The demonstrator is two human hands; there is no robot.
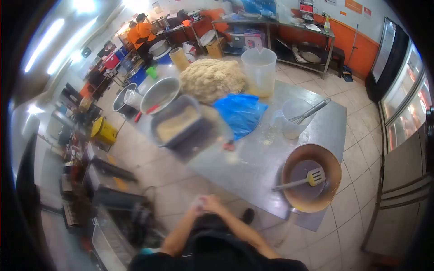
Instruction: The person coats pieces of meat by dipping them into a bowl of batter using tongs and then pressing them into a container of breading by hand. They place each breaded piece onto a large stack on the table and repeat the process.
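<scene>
left hand [200, 206], right hand [214, 203] pressed together low over floor, blurred; grip contents unclear. steel table [253, 158] just ahead; round pan [332, 174] with spatula [315, 177] on near corner; grey tub [178, 124], blue bag [239, 113] beyond.

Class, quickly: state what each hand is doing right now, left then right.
Left hand: pressed to the other hand, blurred; grip cannot be told.
Right hand: pressed to the other, blurred; grip cannot be told.

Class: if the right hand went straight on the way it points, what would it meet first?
Most likely the near edge of the metal table, with the grey tub beyond it. The right hand, clasped with the left hand, is blurred, so this is a guess.
</scene>
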